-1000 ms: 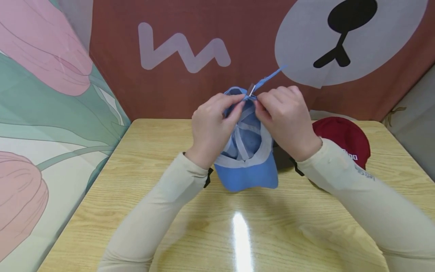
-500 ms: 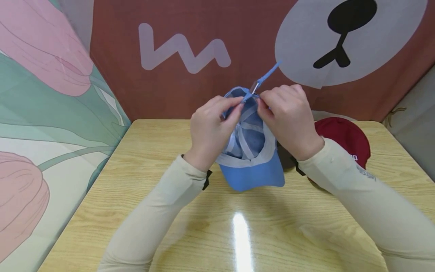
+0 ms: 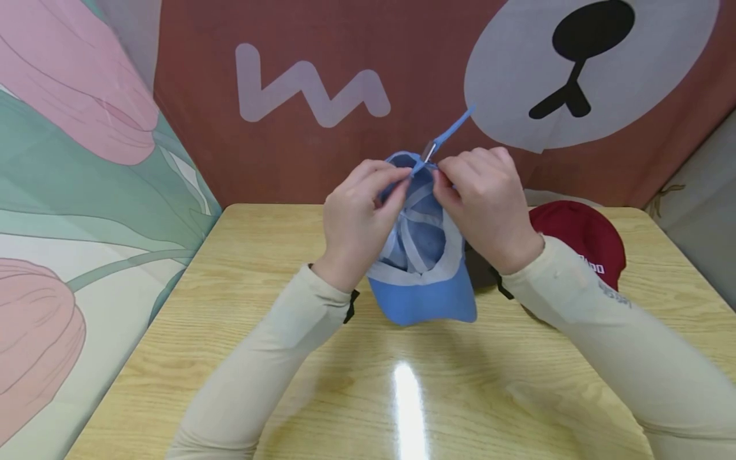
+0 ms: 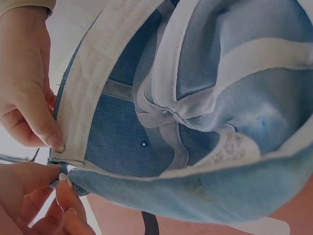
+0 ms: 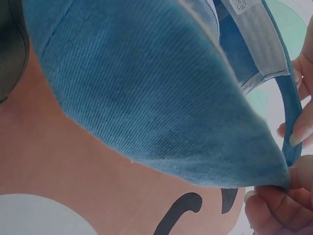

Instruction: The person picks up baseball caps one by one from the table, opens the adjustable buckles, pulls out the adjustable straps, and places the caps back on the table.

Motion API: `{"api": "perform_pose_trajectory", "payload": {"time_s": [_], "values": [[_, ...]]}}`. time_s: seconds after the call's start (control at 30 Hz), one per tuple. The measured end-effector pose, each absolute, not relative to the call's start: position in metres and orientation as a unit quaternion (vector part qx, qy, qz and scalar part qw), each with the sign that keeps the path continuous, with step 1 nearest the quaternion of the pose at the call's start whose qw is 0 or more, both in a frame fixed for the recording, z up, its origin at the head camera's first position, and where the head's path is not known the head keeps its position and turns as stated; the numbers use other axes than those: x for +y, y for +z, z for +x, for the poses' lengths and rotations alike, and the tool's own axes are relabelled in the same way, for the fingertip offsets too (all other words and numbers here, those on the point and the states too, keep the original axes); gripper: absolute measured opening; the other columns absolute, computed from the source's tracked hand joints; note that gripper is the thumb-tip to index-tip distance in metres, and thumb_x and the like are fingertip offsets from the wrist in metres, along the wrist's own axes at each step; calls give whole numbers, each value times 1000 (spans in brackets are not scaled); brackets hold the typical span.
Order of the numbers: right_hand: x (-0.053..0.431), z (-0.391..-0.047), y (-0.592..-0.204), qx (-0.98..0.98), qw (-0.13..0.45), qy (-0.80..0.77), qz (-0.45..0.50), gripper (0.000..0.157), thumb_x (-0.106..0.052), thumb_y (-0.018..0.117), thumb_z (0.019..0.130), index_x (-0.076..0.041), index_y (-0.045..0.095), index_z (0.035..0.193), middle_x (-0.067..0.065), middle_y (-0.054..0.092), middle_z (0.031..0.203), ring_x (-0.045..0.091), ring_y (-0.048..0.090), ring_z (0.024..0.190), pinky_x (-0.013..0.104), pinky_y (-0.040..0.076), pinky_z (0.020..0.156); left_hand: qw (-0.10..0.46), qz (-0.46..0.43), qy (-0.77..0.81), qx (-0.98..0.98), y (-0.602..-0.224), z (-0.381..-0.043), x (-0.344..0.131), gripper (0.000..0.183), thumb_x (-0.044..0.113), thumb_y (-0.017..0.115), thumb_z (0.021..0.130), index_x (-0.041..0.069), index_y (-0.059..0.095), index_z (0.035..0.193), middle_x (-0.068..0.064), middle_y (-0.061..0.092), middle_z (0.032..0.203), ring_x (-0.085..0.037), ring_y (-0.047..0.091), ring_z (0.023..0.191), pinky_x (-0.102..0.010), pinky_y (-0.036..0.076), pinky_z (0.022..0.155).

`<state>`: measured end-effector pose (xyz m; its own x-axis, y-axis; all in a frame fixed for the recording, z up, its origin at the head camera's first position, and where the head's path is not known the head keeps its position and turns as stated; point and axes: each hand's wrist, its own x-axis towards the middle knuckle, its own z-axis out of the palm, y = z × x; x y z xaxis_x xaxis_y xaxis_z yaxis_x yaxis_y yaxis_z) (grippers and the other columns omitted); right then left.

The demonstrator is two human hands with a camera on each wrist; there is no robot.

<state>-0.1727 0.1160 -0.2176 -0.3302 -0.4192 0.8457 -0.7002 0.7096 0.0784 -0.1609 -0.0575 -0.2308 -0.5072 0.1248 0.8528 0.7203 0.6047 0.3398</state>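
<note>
A light blue baseball cap (image 3: 420,297) hangs between my hands in the head view, its inside facing me and its brim pointing down. With thumb and forefinger, my left hand (image 3: 359,217) pinches the back strap at the cap's left side. My right hand (image 3: 485,204) pinches the opposite side of the back opening. Between the fingertips sits a metal buckle (image 3: 428,151), and the loose strap end (image 3: 454,128) sticks up to the right. In the right wrist view the strap (image 5: 291,115) runs down between both hands. Fingers partly hide the join.
A dark red cap (image 3: 577,236) with white lettering lies on the wooden table (image 3: 276,255) behind my right forearm. Beside it, a dark brown cap (image 3: 482,271) shows partly behind the blue one. A printed brown cloth (image 3: 287,160) hangs at the back.
The cap swung slightly right, then partly back. The loose strap end and buckle tilted more upright over the first half second. Both hands keep pinching at nearly the same place.
</note>
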Motion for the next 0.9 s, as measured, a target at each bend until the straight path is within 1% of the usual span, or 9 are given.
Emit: {"api": "perform_pose_trajectory", "payload": {"time_s": [0.27, 0.53, 0.73, 0.9], "values": [[117, -173, -218, -809, 455, 147, 342, 10, 0, 67, 87, 10, 65, 88, 22, 64, 75, 35, 58, 64, 45, 44, 62, 418, -273, -352, -792, -233, -161, -58, 13, 7, 70, 89, 1, 76, 99, -8, 68, 91, -15, 55, 60, -24, 43, 53], [116, -173, -219, -809, 453, 153, 343, 9, 1, 67, 86, 9, 65, 87, 22, 64, 74, 34, 57, 63, 45, 43, 62, 416, -274, -358, -790, -234, -161, -59, 12, 7, 70, 89, 1, 75, 98, -8, 69, 92, -16, 56, 61, -25, 44, 54], [115, -173, -220, -801, 457, 157, 353, 9, 1, 68, 85, 9, 64, 84, 22, 63, 73, 34, 57, 62, 45, 44, 62, 415, -277, -364, -786, -234, -162, -58, 13, 10, 70, 90, 2, 75, 99, -8, 69, 93, -15, 54, 60, -25, 43, 54], [115, -172, -220, -801, 458, 152, 355, 9, 1, 68, 85, 9, 64, 84, 21, 63, 72, 34, 57, 62, 45, 44, 61, 417, -278, -364, -785, -234, -162, -58, 12, 9, 70, 89, 1, 75, 98, -8, 69, 91, -15, 55, 60, -25, 43, 54]]}}
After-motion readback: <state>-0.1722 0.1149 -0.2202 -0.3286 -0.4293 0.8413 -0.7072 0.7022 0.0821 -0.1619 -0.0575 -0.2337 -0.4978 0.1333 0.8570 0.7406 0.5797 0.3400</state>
